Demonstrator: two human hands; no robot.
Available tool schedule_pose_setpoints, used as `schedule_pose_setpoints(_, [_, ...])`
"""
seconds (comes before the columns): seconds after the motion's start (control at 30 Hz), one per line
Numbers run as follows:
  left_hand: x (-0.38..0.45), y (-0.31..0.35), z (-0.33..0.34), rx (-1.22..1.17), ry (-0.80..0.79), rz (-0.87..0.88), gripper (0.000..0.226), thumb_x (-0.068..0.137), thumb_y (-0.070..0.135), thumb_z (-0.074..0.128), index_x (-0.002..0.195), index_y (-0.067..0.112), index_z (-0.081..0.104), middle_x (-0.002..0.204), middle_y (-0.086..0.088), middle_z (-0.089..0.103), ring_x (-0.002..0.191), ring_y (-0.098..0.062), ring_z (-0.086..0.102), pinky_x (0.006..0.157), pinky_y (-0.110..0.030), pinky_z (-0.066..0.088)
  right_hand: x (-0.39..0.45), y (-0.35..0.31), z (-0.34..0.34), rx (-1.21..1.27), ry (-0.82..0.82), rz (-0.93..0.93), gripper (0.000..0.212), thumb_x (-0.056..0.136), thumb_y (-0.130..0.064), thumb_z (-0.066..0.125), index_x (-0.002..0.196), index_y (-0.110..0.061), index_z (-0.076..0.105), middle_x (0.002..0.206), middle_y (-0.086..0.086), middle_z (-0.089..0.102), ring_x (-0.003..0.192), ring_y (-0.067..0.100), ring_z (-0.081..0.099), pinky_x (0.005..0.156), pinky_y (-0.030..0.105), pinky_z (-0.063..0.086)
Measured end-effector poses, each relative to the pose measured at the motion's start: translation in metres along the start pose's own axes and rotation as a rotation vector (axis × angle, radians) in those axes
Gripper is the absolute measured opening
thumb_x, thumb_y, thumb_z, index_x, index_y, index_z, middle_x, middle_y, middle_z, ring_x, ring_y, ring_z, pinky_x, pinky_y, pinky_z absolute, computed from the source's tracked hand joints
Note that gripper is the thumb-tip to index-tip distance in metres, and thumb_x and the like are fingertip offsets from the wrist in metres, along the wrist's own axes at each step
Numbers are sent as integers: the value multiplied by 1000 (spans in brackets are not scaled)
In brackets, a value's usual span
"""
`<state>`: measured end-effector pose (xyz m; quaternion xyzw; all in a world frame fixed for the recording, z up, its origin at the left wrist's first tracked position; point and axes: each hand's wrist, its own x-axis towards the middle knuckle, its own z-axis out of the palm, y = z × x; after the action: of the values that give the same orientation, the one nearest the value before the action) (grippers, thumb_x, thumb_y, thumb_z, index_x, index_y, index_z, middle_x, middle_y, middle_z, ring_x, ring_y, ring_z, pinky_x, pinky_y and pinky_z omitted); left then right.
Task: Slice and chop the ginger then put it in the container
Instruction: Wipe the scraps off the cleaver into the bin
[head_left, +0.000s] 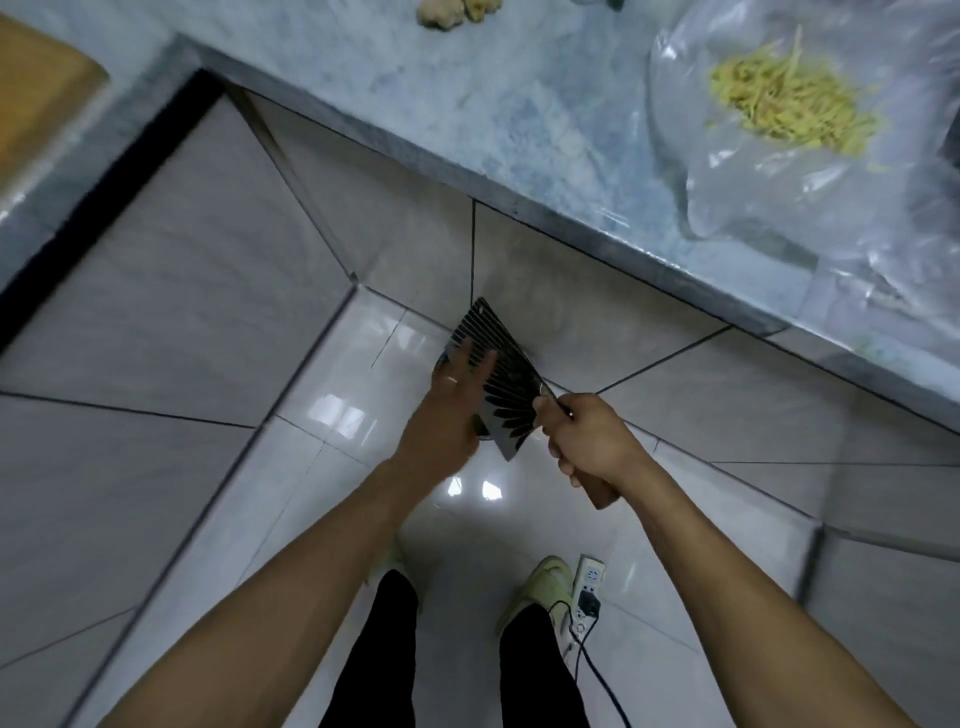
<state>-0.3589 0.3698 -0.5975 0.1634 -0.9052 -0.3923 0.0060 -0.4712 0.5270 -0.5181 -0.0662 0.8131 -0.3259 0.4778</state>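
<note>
While the grey tiled floor (197, 291) fills most of the frame, a marble counter (467, 119) runs as a band from the upper left down to the right edge. On the counter at the upper right lies a clear plastic bag (779, 182), crumpled, with a heap of yellow ginger strips (784, 104) on or in it; whether a container sits under the plastic cannot be told. At the top edge, left of the bag and well apart from it, are whole ginger pieces (452, 13), partly cut off by the frame. A wooden board (36, 93) shows at the far left on the counter.

Below the counter, at the middle of the frame, both bare forearms reach forward over the floor. The right hand (587, 441) is curled round the brown handle of a cleaver (493, 374), whose dark ridged blade points up and to the left. The left hand (449, 400) lies with straight, spread fingers flat against the blade's face, a ring on one finger.

At the bottom, black trousers and pale green shoes (545, 582) stand on the tiles, with a white power strip (589, 587) and its black cable just beside the right shoe.
</note>
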Motion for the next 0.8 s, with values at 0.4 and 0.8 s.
schedule_pose_setpoints(0.4, [-37, 25, -68, -23, -55, -237, 39, 94, 1, 53, 131, 6, 60, 122, -14, 65, 108, -28, 62, 96, -36, 50, -70, -72, 0, -160, 84, -70, 40, 106, -43, 44, 89, -10, 60, 66, 10, 60, 44, 19, 54, 43, 26, 47])
schedule_pose_setpoints(0.8, [-183, -5, -294, -437, 630, -453, 19, 94, -2, 53, 102, 4, 68, 80, -3, 69, 70, -10, 66, 64, -16, 52, -152, -244, 111, 70, -143, -349, 33, 103, -35, 57, 82, -11, 51, 53, 2, 50, 36, 15, 45, 38, 23, 40])
